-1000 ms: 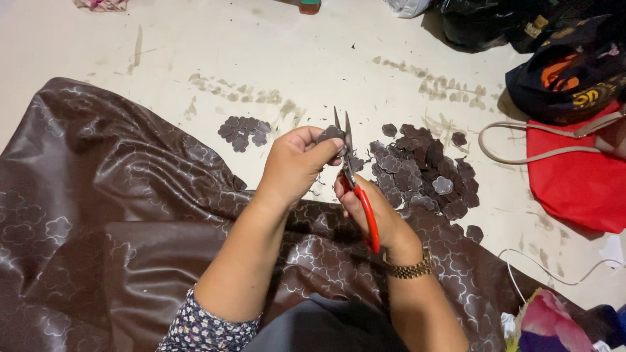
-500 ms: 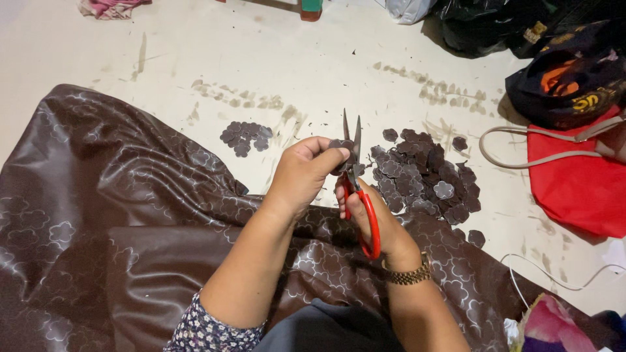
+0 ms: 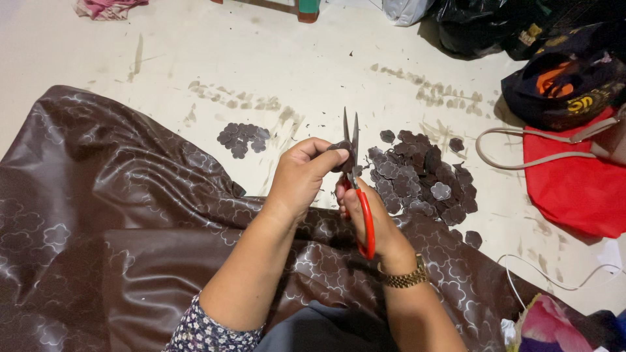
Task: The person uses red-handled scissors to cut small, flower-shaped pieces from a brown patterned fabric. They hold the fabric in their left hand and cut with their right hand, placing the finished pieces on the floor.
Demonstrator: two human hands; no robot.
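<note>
My right hand (image 3: 375, 218) grips red-handled scissors (image 3: 357, 176), blades pointing up and slightly apart. My left hand (image 3: 301, 175) pinches a small brown flower-shaped cutout (image 3: 340, 148) against the blades. A big sheet of shiny brown cloth with a pale flower print (image 3: 111, 215) lies over my lap and the floor. A large heap of brown cutouts (image 3: 424, 179) sits just right of the scissors. A smaller heap of cutouts (image 3: 242, 137) lies to the left on the floor.
A red bag (image 3: 577, 189) with a beige strap lies at the right, dark bags (image 3: 561, 78) behind it. Pink cloth (image 3: 104, 6) is at the top left. A white cord (image 3: 561, 277) runs along the floor at lower right.
The scissors have tipped more upright and my hands rose slightly; the left hand still holds the small piece at the blades.
</note>
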